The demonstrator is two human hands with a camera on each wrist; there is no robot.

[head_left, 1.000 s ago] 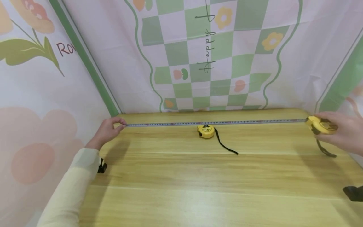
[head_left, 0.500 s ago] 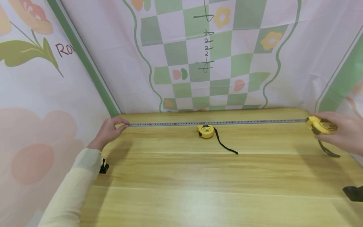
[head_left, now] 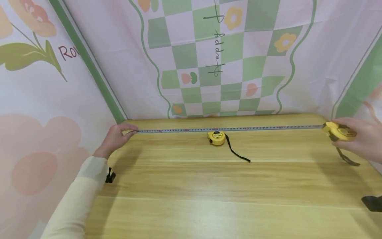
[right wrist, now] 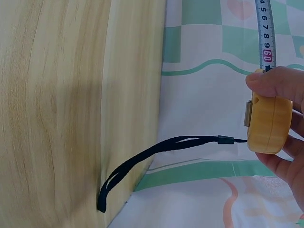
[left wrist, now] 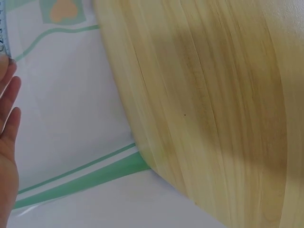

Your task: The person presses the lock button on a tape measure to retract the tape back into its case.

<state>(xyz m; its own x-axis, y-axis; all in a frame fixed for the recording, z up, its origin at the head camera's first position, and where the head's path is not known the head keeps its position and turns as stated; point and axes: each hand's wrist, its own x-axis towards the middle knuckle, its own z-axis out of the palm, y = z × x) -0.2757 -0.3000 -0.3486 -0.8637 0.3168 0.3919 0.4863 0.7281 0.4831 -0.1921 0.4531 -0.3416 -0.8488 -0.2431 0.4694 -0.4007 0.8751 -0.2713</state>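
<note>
My left hand (head_left: 115,138) pinches the free end of a steel tape blade (head_left: 232,128) between thumb and fingertips at the far left of the table. At the far right my right hand (head_left: 364,137) grips the yellow tape measure (head_left: 335,131) that the blade comes out of. Between both hands the blade runs straight and nearly level. In the right wrist view a red 60 mark shows just outside the case, and a black wrist strap (right wrist: 161,146) hangs from it. A second yellow tape measure (head_left: 217,138) lies on the table close below the blade's middle.
The wooden table (head_left: 203,186) meets a printed cloth wall (head_left: 206,66) at its back edge, with more cloth at both sides. The second tape measure's black cord (head_left: 234,151) trails toward the front right. Black wrist gear (head_left: 110,175) shows beneath the left sleeve.
My left hand has shifted slightly right with the blade's end, and the blade's marks have slid toward the case. The right hand has stayed nearly still, its strap swinging a little right.
</note>
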